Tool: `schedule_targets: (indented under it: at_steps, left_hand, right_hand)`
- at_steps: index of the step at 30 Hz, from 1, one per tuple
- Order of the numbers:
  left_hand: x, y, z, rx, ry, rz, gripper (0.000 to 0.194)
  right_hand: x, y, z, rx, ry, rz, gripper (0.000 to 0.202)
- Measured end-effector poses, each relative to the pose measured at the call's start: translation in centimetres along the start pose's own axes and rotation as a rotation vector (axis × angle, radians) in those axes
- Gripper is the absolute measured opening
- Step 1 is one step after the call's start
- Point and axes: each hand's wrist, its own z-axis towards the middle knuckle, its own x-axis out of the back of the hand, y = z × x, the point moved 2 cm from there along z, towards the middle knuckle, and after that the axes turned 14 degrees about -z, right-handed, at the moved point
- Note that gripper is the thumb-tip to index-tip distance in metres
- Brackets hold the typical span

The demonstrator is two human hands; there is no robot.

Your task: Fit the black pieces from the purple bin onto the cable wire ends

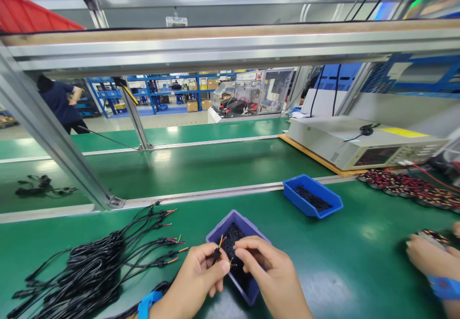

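Note:
My left hand [203, 271] is closed on the end of a black cable [217, 254], with thin yellow and red wires sticking up from it. Fingertips pressed together, my right hand [271, 273] is just beside that cable end; whatever it pinches is too small to make out. Both hands are over a purple bin [257, 230] that holds many short, thin black pieces [233, 235]. To the left lies a pile of black cables [97, 261], their stripped wire ends pointing towards the bin.
A blue bin [312, 197] of black pieces stands farther back. At right, a co-worker's hands [431, 256] hold a round part near rows of copper-wound parts [413, 189]. A grey instrument [359, 139] sits behind. A metal post [68, 137] rises at left, beneath an overhead shelf [215, 46].

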Motion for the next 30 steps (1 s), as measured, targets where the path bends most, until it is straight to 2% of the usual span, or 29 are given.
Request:
schedule_targets:
  at_steps: [3, 7, 10, 13, 23, 30]
  left_hand:
    - [0.1, -0.1, 0.1, -0.012, -0.024, -0.032, 0.042]
    - [0.1, -0.4, 0.2, -0.021, -0.026, -0.059, 0.044]
    - [0.2, -0.5, 0.2, -0.027, -0.034, -0.064, 0.044]
    - [0.3, -0.8, 0.1, -0.025, -0.036, -0.072, 0.043]
    - [0.5, -1.0, 0.2, -0.029, -0.013, -0.042, 0.043]
    - [0.5, -0.9, 0.5, -0.062, 0.02, -0.039, 0.047]
  right_hand:
    - [0.1, -0.3, 0.0, 0.034, -0.018, -0.01, 0.022]
    - [0.9, -1.8, 0.1, 0.171, 0.008, -0.182, 0.011]
    - [1.3, -2.7, 0.2, 0.319, 0.029, -0.246, 0.013]
    - [1.3, -3.1, 0.2, 0.392, 0.031, -0.253, 0.016]
    - [1.5, -2.9, 0.2, 0.424, -0.055, -0.286, 0.019]
    - [1.5, -2.4, 0.2, 0.318, -0.136, -0.318, 0.018]
